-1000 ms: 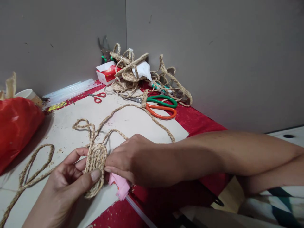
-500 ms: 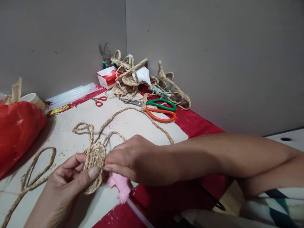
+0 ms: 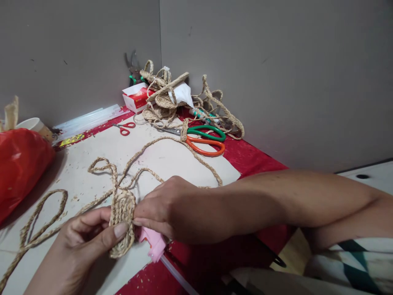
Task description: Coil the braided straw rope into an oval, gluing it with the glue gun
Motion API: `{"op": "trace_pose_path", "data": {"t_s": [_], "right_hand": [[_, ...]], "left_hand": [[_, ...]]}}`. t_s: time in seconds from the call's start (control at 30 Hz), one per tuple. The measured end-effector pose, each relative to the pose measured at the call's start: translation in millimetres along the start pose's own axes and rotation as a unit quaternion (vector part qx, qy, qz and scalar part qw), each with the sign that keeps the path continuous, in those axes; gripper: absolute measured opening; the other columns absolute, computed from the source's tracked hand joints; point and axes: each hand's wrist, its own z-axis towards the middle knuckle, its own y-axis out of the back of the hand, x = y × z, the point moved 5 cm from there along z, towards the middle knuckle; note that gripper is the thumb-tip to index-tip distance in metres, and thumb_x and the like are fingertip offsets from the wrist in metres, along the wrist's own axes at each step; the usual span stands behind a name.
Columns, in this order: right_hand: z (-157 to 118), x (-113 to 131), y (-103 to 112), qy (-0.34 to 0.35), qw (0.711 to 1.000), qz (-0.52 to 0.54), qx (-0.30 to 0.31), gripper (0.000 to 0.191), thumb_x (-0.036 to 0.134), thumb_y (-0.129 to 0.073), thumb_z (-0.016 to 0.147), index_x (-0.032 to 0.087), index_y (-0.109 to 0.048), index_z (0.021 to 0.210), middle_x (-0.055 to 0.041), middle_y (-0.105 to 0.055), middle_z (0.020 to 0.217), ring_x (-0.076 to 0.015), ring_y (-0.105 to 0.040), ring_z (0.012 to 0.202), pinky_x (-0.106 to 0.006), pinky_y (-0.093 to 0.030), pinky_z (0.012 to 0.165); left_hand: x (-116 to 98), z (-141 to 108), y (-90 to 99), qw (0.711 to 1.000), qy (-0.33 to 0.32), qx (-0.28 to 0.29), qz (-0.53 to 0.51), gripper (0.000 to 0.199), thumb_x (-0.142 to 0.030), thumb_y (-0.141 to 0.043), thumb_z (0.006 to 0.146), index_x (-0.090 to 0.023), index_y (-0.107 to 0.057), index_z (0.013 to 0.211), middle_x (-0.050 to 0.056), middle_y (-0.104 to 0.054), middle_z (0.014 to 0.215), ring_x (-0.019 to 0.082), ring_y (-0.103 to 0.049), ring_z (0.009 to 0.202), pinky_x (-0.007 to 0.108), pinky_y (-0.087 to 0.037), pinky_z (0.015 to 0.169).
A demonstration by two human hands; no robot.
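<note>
A flat oval coil of braided straw rope [image 3: 124, 205] is held between my two hands, tilted up off the table. My left hand [image 3: 95, 237] grips its left side, thumb across the front and fingers behind. From the right, my right hand [image 3: 172, 209] pinches the coil's right edge; its fingertips are partly hidden. Loose braided rope [image 3: 149, 143] runs from the top of the coil, with one strand arching to the right and a small loop standing up. Below my right hand lies a pink glue gun [image 3: 153, 243], partly covered, with a clear glue stick [image 3: 178, 274] in its rear end.
Large scissors [image 3: 205, 141] with green and orange handles and small red scissors [image 3: 124, 128] lie on the white sheet. Behind are a rope pile [image 3: 166, 98], a red box [image 3: 135, 98], pruning shears [image 3: 133, 71] and glue sticks [image 3: 89, 119]. A red bag [image 3: 23, 168] stands left.
The whole view has shifted slightly, so things appear a little further left. Both hands keep their hold on the coil, which looks slightly more turned toward me.
</note>
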Motion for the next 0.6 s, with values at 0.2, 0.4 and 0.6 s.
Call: {"op": "trace_pose_path", "data": {"t_s": [0.2, 0.4, 0.6], "right_hand": [[-0.4, -1.3, 0.3, -0.016, 0.999, 0.034, 0.013, 0.023, 0.021, -0.049, 0.096, 0.015, -0.060, 0.077, 0.0014, -0.070, 0.079, -0.0066, -0.057, 0.069, -0.020, -0.035, 0.061], [2.7, -0.6, -0.7, -0.065, 0.995, -0.004, 0.078, 0.020, 0.013, -0.051, 0.092, 0.015, -0.055, 0.072, 0.0022, -0.063, 0.071, -0.0069, -0.048, 0.059, -0.022, -0.030, 0.056], [8.0, 12.3, 17.1, -0.081, 0.993, -0.031, 0.078, 0.023, 0.021, -0.047, 0.097, 0.017, -0.061, 0.080, 0.0009, -0.068, 0.077, -0.0095, -0.054, 0.067, -0.023, -0.034, 0.061]], "left_hand": [[-0.2, 1.0, -10.8, 0.998, -0.005, 0.060, 0.023, 0.014, -0.025, -0.086, 0.061, -0.022, -0.076, 0.070, 0.004, -0.071, 0.065, 0.020, -0.066, 0.060, 0.029, -0.054, 0.060], [-0.7, 2.8, -13.0, 0.998, -0.020, 0.059, 0.010, 0.017, -0.018, -0.084, 0.061, -0.022, -0.077, 0.076, 0.006, -0.075, 0.075, 0.018, -0.064, 0.062, 0.028, -0.052, 0.063], [-0.2, 2.0, -5.2, 0.998, 0.001, 0.044, -0.047, 0.030, -0.018, -0.087, 0.056, -0.025, -0.078, 0.084, 0.006, -0.077, 0.090, 0.027, -0.071, 0.070, 0.040, -0.058, 0.068]]}}
